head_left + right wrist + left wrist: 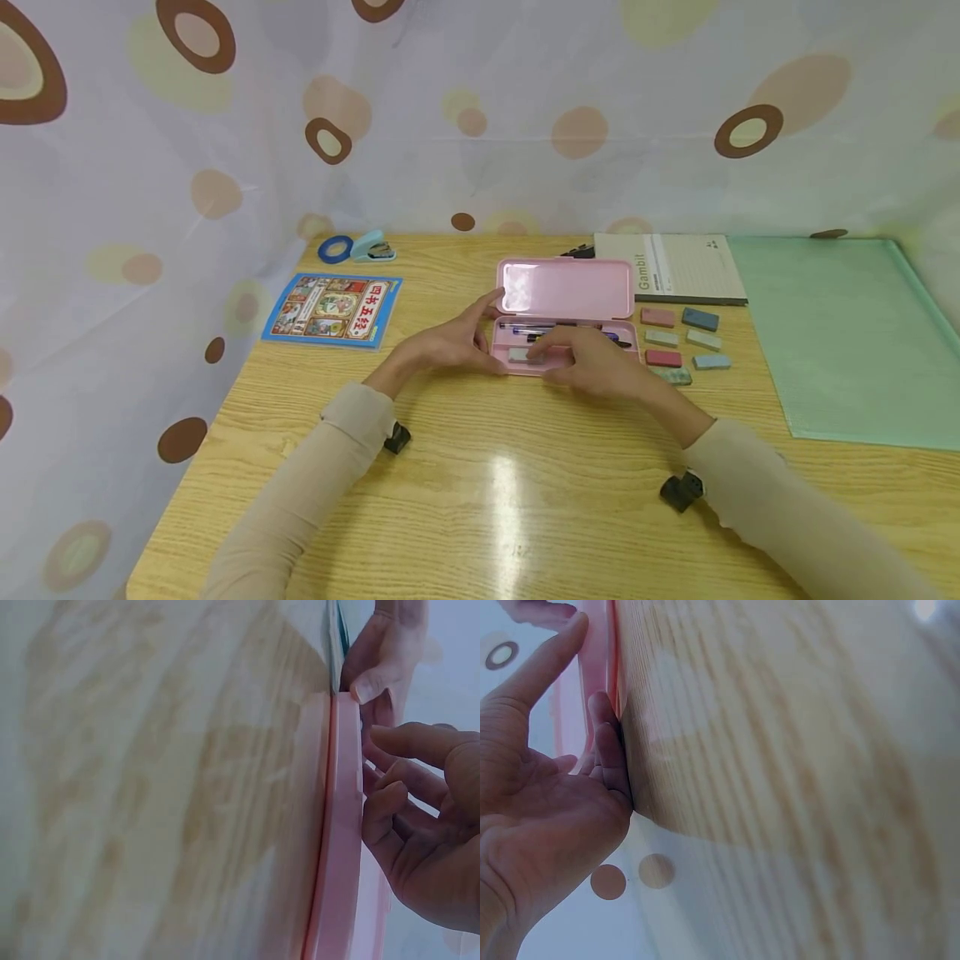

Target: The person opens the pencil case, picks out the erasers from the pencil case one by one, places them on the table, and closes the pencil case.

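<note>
An opened pink pencil case (566,287) lies on the table, its lid tipped back toward the wall. Several pens (551,327) fill its rear compartment. A whitish eraser (519,356) sits in the front compartment, at the left. My left hand (457,342) holds the case's left end, thumb at the front corner and a finger up by the lid; the left wrist view shows this hand (551,780) against the pink side. Over the front compartment, my right hand (600,362) touches the eraser with a fingertip. Bent fingers of that hand (427,825) show no object between them in the right wrist view.
Several erasers (663,358) lie right of the case, one partly behind my right hand. A notebook (697,271) and a green mat (847,342) are farther right. At left are a blue-edged booklet (333,310), blue tape (334,249) and a stapler (372,247).
</note>
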Demonstrator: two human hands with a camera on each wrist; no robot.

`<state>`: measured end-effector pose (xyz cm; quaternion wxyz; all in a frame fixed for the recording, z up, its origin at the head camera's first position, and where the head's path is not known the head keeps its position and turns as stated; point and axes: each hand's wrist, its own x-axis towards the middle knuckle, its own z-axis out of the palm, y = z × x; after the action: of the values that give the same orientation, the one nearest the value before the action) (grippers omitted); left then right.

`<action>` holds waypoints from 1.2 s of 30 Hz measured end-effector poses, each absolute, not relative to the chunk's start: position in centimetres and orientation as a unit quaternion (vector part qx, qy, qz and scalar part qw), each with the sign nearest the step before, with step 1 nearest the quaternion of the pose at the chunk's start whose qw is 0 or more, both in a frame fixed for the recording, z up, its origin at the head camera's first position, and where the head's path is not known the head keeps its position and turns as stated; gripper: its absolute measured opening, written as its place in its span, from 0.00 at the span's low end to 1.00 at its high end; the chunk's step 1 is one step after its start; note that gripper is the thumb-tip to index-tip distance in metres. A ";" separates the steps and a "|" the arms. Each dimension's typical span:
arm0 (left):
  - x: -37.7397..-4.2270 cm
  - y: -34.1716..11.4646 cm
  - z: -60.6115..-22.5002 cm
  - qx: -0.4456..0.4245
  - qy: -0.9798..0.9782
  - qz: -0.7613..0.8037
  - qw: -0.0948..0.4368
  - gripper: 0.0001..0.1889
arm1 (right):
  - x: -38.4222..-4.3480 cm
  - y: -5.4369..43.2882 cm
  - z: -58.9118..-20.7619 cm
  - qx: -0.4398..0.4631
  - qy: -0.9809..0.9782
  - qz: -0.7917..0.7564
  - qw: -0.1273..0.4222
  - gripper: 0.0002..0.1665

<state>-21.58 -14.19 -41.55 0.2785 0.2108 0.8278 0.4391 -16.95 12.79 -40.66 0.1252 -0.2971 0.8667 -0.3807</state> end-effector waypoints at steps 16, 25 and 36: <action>-21.7 -14.2 -41.7 0.212 0.836 0.429 0.270 0.64 | -16.1 12.1 -40.6 -0.253 0.903 -0.338 0.077 0.15; -21.6 -14.2 -41.7 0.213 0.832 0.434 0.273 0.65 | -16.1 10.9 -40.2 -0.226 0.901 -0.359 0.094 0.13; -21.6 -14.2 -41.6 0.213 0.830 0.436 0.275 0.65 | -16.9 10.4 -40.8 -0.226 0.902 -0.364 0.051 0.10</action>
<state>-21.64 -14.17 -41.64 0.2750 0.2131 0.8299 0.4362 -16.92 10.44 -40.85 0.0514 -0.2264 0.9021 -0.3637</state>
